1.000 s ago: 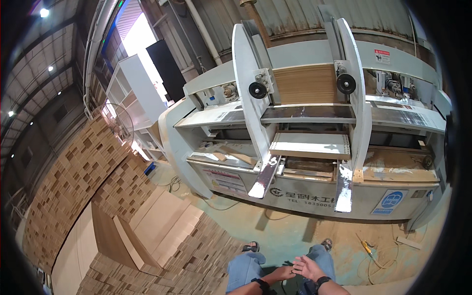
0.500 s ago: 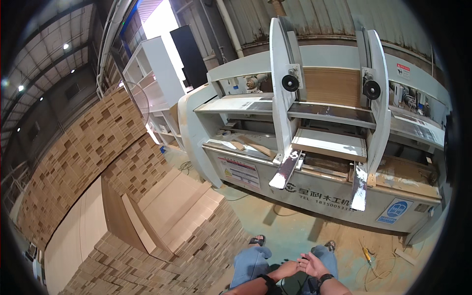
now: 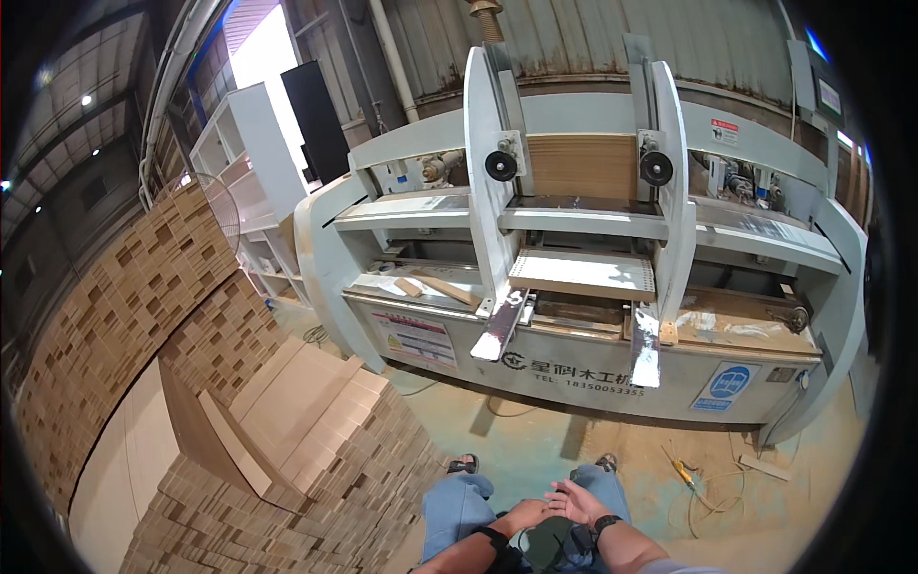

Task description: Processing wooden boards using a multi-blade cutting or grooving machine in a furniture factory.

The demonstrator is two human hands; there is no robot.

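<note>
My hands meet in front of my lap, low in the head view. My right hand (image 3: pixel 577 502) is turned partly palm up, its fingers apart and nothing in it. From the left, my left hand (image 3: pixel 524 517) reaches against it, back up, fingers stretched toward the right palm; their tips are partly hidden there. No object shows in it. Dark bands circle both wrists. Beyond my feet stands a large pale woodworking machine (image 3: pixel 411 330). A white drilled panel (image 3: pixel 583 269) with a brown edge lies across its middle, between two upright plates.
Stacked wood-coloured boards (image 3: pixel 316 421) rise close on my left, with a taller stack (image 3: pixel 124 297) behind. A white shelf unit (image 3: pixel 258 153) stands farther back. On the floor at right lie a yellow-handled tool (image 3: pixel 682 471), a looped hose (image 3: pixel 732 517) and a wood strip (image 3: pixel 765 468).
The view has turned to the right, so the machine and stacks sit farther left, and a screen at upper right now shows. My hands stay together, with little change in pose.
</note>
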